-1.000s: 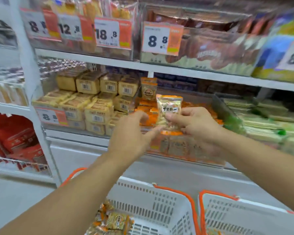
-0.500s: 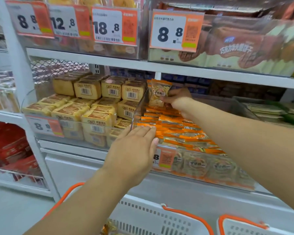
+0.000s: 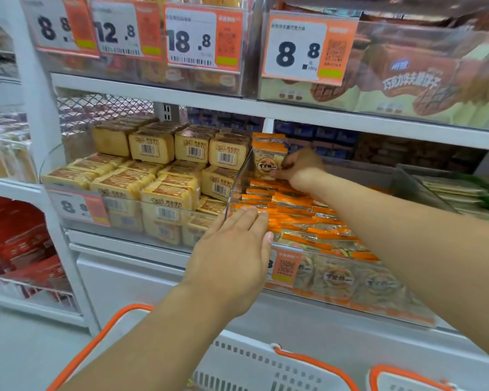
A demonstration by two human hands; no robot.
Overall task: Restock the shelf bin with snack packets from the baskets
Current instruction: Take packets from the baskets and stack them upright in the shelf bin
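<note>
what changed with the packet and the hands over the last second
The right hand carried the snack packet from in front of the bin to its back, still pinching it upright. The left hand let go and now lies flat on the front packets. The yellow packs stayed put.

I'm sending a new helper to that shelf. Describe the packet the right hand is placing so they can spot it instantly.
Find the middle shelf's clear bin filled with orange-edged snack packets, right of the stacked yellow cake boxes. At its back left corner, the right hand pinches one snack packet. It stands upright showing its round logo, while the other packets in the bin lie in overlapping rows.
</note>
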